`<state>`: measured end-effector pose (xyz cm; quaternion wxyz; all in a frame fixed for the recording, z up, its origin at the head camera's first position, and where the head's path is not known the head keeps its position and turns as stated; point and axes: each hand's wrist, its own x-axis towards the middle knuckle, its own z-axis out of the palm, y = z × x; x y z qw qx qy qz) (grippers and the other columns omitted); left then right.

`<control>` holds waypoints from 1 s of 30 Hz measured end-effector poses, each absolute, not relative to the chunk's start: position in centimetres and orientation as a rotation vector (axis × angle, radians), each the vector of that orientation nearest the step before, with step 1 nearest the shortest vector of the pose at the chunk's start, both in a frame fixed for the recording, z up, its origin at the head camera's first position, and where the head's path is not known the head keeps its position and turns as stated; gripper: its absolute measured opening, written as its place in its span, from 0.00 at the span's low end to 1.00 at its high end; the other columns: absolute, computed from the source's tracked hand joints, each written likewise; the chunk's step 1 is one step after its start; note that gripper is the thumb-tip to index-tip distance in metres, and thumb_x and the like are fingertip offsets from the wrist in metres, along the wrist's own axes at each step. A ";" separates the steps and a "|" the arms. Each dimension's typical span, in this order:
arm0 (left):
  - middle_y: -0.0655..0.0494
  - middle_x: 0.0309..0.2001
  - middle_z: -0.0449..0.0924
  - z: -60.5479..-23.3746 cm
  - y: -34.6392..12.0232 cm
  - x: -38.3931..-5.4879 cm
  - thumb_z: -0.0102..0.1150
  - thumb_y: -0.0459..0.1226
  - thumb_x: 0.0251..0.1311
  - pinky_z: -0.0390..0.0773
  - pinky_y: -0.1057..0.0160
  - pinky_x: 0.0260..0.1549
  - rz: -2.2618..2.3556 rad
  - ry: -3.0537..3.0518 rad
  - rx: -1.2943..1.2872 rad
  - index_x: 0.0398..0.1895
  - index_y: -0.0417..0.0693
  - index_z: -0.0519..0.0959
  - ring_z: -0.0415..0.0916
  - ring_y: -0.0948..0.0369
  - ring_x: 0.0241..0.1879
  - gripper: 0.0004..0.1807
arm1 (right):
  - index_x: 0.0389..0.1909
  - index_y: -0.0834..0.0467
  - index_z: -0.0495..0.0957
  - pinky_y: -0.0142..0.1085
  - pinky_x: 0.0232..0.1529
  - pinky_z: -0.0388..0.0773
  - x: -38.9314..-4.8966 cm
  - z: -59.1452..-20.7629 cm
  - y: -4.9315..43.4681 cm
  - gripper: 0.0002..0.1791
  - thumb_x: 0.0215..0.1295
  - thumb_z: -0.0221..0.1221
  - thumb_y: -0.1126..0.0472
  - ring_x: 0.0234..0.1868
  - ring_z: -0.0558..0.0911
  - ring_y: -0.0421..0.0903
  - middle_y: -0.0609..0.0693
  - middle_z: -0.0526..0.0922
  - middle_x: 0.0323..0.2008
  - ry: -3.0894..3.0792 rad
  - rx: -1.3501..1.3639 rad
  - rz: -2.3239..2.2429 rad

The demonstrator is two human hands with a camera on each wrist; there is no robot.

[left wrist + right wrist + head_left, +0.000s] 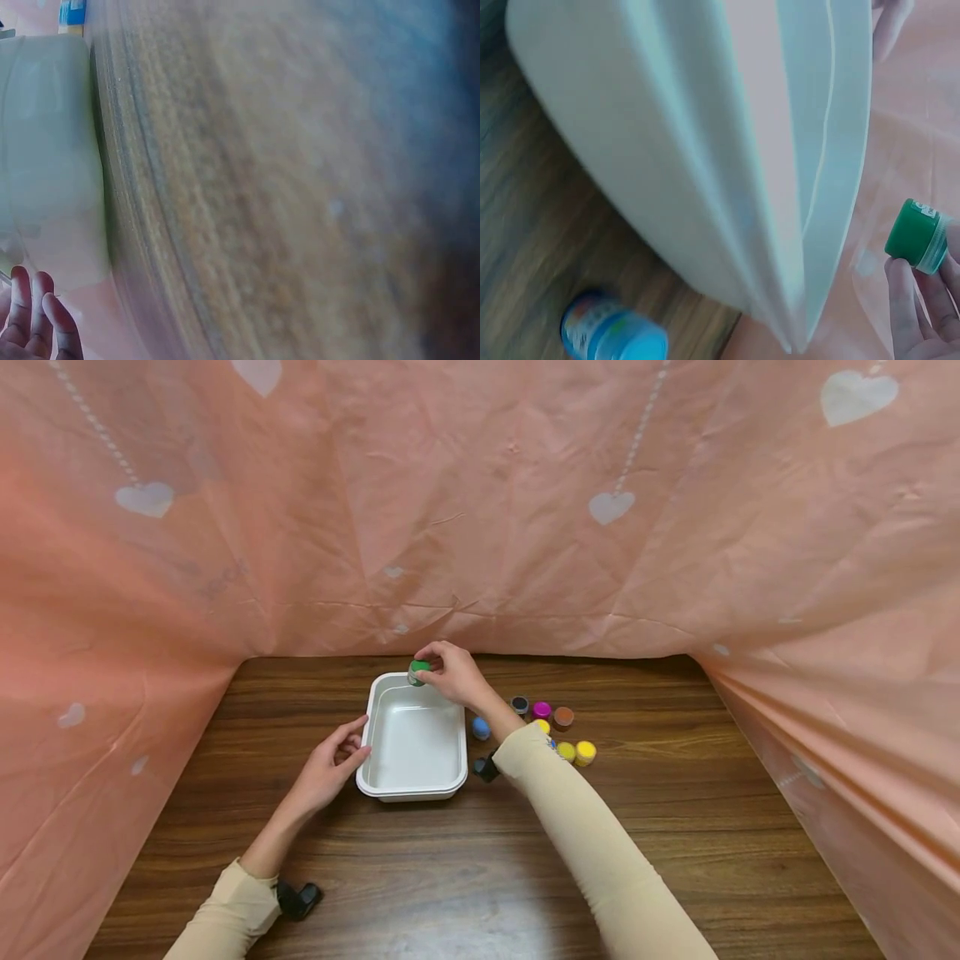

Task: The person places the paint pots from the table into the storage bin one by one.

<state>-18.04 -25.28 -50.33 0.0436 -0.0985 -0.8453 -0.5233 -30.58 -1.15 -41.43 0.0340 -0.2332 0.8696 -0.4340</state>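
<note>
My right hand (455, 675) pinches a small green paint pot (418, 672) between thumb and fingers, over the far rim of a white plastic tray (412, 793). In the right wrist view the pot (915, 234) is tilted, its label visible, with fingertips around its side. My left hand (330, 766) rests its relaxed fingertips and thumb at the tray's left rim. The left wrist view shows several of its fingers (34, 315) beside the pale tray wall (52, 150). Nothing lies inside the tray.
Right of the tray stand several small paint pots: blue (481, 727), black (520, 704), magenta (542, 710), brown (563, 718) and yellow (585, 752). My right forearm (498, 712) passes over some of them. A pink heart-patterned cloth (480, 527) surrounds the wooden table (660, 793).
</note>
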 end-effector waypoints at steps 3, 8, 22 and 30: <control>0.37 0.44 0.77 -50.3 -25.3 -18.1 0.57 0.27 0.72 0.75 0.70 0.41 -1.592 -2.585 -0.313 0.72 0.27 0.66 0.74 0.67 0.40 0.28 | 0.57 0.60 0.81 0.38 0.57 0.80 -30.5 -41.7 -1.9 0.17 0.70 0.66 0.61 0.54 0.83 0.51 0.55 0.82 0.53 2.666 -0.706 -1.308; 0.39 0.45 0.78 -50.4 -25.4 -18.2 0.58 0.29 0.73 0.75 0.71 0.42 -1.615 -2.592 -0.304 0.74 0.31 0.66 0.74 0.67 0.41 0.28 | 0.57 0.59 0.81 0.40 0.57 0.80 -30.3 -42.3 -2.5 0.16 0.70 0.67 0.60 0.55 0.83 0.51 0.54 0.82 0.53 2.648 -0.690 -1.278; 0.40 0.46 0.78 -50.1 -25.4 -18.0 0.59 0.31 0.73 0.75 0.70 0.43 -1.665 -2.593 -0.300 0.74 0.34 0.67 0.75 0.64 0.43 0.29 | 0.54 0.63 0.82 0.38 0.54 0.82 -30.2 -44.5 -3.0 0.15 0.68 0.68 0.64 0.53 0.86 0.54 0.58 0.83 0.54 2.614 -0.794 -1.221; 0.41 0.46 0.79 -50.3 -25.7 -18.0 0.60 0.32 0.73 0.75 0.69 0.43 -1.688 -2.576 -0.309 0.74 0.35 0.67 0.75 0.62 0.43 0.29 | 0.53 0.64 0.82 0.35 0.54 0.82 -30.2 -45.6 -3.8 0.16 0.67 0.68 0.65 0.52 0.86 0.55 0.59 0.83 0.52 2.593 -0.783 -1.249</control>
